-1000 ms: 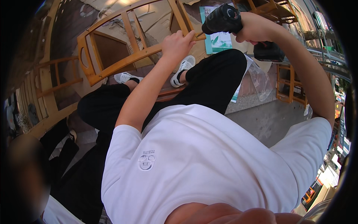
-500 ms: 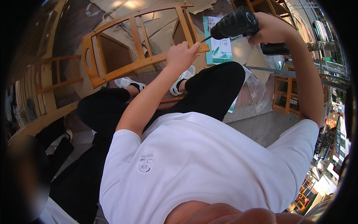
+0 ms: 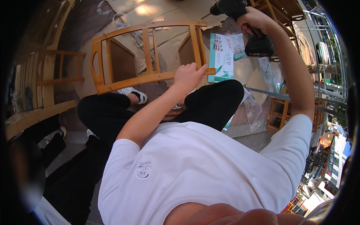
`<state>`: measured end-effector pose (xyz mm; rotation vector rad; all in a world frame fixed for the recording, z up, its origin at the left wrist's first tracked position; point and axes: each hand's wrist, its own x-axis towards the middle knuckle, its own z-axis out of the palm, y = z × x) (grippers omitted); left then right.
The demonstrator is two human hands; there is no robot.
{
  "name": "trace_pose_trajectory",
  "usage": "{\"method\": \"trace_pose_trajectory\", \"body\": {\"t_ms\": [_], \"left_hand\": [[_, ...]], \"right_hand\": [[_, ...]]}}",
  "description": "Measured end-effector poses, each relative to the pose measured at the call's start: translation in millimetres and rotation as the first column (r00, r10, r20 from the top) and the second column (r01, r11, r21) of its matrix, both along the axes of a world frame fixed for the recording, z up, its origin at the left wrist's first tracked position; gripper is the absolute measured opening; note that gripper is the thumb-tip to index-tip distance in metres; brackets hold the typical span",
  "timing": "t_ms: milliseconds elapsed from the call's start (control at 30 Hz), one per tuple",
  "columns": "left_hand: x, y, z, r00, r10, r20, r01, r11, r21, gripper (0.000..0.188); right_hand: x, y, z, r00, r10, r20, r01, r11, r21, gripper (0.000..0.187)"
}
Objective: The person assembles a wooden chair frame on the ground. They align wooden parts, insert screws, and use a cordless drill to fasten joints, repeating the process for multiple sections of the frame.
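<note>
Beyond the knees (image 3: 227, 91), the wooden frame (image 3: 131, 82) is grasped at its near right corner by the curled left hand (image 3: 189, 77). The black drill (image 3: 233, 8) is held aloft by the right hand (image 3: 257, 20), closed round its handle; tip indistinct.

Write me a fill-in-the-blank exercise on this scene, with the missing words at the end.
1. The power drill is held in the ____ hand.
2. The left hand grips a frame made of ____.
3. The number of hands touching that frame is ____.
4. The shirt is coloured ____.

Missing words: right; wood; one; white.
</note>
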<state>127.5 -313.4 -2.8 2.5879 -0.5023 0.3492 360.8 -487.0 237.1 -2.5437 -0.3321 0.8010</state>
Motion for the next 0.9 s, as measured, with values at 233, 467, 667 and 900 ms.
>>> {"method": "trace_pose_trajectory", "body": {"t_ms": [233,467,667,900], "left_hand": [[1.0,1.5,-3.6,0.999,-0.008,0.037,0.008,1.000,0.000,0.043],[0.8,1.2,-3.4,0.999,-0.008,0.044,0.008,1.000,-0.001,0.043],[1.7,2.6,-4.9,0.999,0.000,0.035,0.000,1.000,0.006,0.044],[1.8,-1.8,-3.2,0.999,-0.021,0.025,0.020,0.999,0.025,0.044]], "right_hand": [[4.0,8.4,-2.8,0.999,0.014,0.044,-0.013,1.000,-0.017,0.015],[12.9,11.1,4.2,0.991,-0.089,-0.100,0.086,0.996,-0.031,0.012],[28.1,27.9,11.5,0.985,-0.095,-0.146,0.080,0.991,-0.103,0.009],[47.2,89.3,40.5,0.896,0.410,-0.170,-0.422,0.670,-0.610,0.012]]}}
